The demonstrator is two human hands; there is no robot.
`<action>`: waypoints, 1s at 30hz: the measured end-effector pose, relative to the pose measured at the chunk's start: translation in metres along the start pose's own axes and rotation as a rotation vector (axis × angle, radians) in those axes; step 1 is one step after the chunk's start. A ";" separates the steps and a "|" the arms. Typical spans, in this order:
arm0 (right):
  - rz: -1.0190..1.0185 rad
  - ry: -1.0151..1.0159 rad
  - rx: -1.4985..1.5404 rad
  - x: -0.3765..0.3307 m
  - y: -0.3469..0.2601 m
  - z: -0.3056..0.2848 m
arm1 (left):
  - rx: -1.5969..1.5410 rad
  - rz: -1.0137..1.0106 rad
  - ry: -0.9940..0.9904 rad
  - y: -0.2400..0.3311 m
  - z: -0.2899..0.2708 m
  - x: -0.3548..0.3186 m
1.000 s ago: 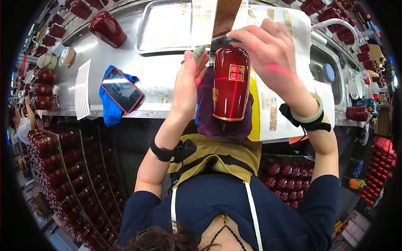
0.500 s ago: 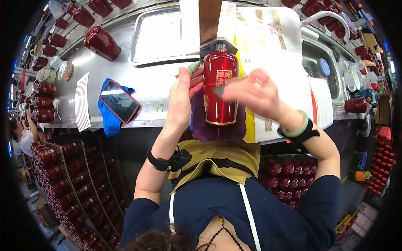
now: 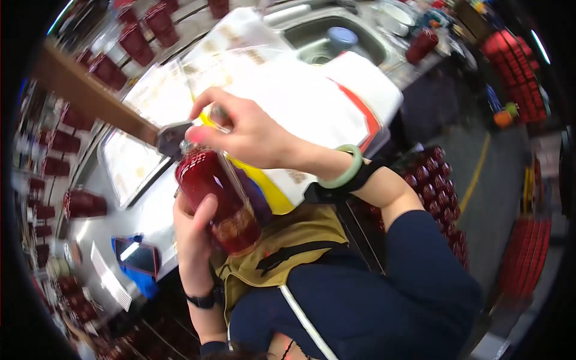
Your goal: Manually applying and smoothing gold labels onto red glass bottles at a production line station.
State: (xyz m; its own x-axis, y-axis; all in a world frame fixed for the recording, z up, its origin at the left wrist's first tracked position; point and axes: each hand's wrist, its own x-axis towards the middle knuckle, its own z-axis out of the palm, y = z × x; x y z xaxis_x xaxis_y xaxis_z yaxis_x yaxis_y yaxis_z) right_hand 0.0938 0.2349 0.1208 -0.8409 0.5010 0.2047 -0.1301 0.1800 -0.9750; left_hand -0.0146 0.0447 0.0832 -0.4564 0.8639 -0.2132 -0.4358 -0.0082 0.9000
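A dark red glass bottle [image 3: 210, 186] with gold print leans with its neck toward the far left and its base toward my apron. My left hand [image 3: 191, 231] is wrapped round its left side, thumb lying on the front. At the neck, my right hand [image 3: 255, 132] closes thumb and forefinger by the bottle's mouth. A small greyish piece [image 3: 220, 114] shows at this hand's curled fingers; whether it is worn or held I cannot tell. The mouth is partly hidden by the fingertips, close to the dark block [image 3: 173, 138] at the end of a brown bar.
A brown bar [image 3: 99, 93] reaches in from the far left. White printed sheets [image 3: 282, 90] cover the counter beside a metal tray [image 3: 129, 195]. A phone [image 3: 138, 255] lies on blue cloth at left. At the far right is a sink [image 3: 375, 51]; red bottles [image 3: 435, 192] are stacked below.
The whole view has swung round. The bottle has tilted, my left hand has closed round its side, and my right hand has gone from its front up to the neck.
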 end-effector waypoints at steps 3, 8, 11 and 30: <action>-0.118 -0.027 -0.227 -0.015 -0.011 -0.019 | 0.120 0.013 -0.107 0.006 0.018 -0.013; -0.258 0.001 -0.563 -0.071 -0.045 -0.058 | 0.512 0.244 -0.271 0.014 0.051 -0.002; -0.160 -0.031 -0.558 -0.130 -0.065 -0.092 | 0.790 0.327 -0.451 0.005 0.079 0.002; 1.473 1.094 -0.916 -0.574 0.110 -0.046 | 0.624 0.556 -0.774 -0.049 0.145 0.027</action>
State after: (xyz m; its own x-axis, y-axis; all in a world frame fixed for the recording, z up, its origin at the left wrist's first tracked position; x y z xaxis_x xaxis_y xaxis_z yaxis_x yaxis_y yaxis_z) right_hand 0.5866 0.0060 -0.0998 0.6006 0.7642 -0.2353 0.7484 -0.6408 -0.1710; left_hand 0.1064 0.1412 0.0886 0.2302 0.8994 0.3716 0.2382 -0.4223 0.8746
